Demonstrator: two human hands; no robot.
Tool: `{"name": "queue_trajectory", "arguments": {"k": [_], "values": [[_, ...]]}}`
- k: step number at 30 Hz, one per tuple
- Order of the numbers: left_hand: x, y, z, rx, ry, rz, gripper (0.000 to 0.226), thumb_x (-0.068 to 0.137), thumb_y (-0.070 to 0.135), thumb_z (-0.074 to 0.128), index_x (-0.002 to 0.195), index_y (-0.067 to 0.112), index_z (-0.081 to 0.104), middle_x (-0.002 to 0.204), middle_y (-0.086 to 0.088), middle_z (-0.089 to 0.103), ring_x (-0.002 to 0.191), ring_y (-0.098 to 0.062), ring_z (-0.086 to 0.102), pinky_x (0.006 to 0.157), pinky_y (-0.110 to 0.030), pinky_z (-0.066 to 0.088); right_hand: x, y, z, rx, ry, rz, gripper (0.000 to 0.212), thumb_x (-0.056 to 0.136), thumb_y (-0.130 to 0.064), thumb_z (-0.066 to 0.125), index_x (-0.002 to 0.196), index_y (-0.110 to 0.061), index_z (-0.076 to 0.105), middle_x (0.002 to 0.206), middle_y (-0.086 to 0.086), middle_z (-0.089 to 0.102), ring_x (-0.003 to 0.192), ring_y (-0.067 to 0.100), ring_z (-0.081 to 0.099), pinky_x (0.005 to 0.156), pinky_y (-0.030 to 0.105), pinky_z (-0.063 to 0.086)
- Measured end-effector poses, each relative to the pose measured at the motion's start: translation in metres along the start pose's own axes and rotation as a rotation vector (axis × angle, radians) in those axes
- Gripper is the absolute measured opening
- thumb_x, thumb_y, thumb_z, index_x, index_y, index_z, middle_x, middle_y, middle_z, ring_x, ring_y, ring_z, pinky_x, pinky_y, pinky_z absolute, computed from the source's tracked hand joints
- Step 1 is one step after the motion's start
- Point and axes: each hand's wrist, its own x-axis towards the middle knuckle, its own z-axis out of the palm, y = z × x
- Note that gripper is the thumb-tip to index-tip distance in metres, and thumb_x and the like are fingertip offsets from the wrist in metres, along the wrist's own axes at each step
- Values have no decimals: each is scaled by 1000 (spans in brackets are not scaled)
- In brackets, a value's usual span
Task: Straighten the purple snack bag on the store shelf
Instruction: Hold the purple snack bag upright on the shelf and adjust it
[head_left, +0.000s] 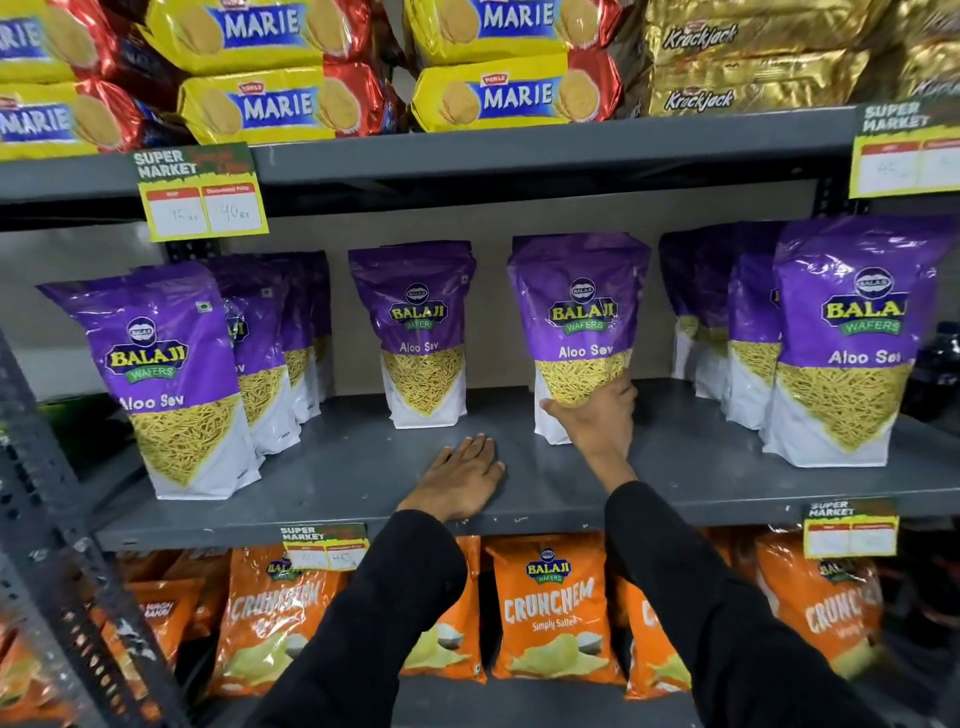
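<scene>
Right then: stood upright on the grey middle shelf (675, 467), the purple snack bag (577, 332), printed "Balaji Wafers Aloo Sev", yellow sev showing through its lower half. Clasped low on that bag's front, near its white base, the right hand (597, 410), fingers (623, 387) curled round the bag's right edge and thumb stretched along the bottom left. Laid flat on the bare shelf below and left of the bag, the left hand (462, 475), released and holding nothing, fingers spread and pointing inward, wrist at the shelf's front lip. Black sleeves (727, 597) on both arms, reaching up from beneath.

Left of the bag, apart from it, another identical purple pouch (418, 332), set a little further back. Further left again, a front-row pouch (171, 379) leaning slightly, with more pouches lined up behind it. Right of the bag, well apart, a large near pouch (852, 338) with a cluster of others behind.

Above the bag, on the upper shelf, yellow Marie biscuit packs (498, 93) and gold Krackjack packs (727, 67). Clipped to that upper shelf's edge up and left of the bag, a yellow price tag (200, 195). Beneath the bag's shelf, orange Crunchem bags (550, 608) in a row
</scene>
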Motion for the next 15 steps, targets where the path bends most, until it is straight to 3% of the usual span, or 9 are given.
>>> {"name": "queue_trajectory", "arguments": {"k": [8,15], "values": [[2,1,0,16,-22,-13,63,106,42,15,161,14,4,170,-3,0,158,-19,0,127,-41,1,-44,4,-31,45,24,-36,137,64,-47,94,159,4,10,159,25,31,148,40,37,114,52,44],[-2,5,-2,55,-11,-5,62,107,40,15,161,11,7,170,-6,3,158,-21,3,126,-43,4,-76,5,-52,-1,38,-29,137,67,-54,91,161,0,8,162,20,29,147,39,40,113,51,46]]}}
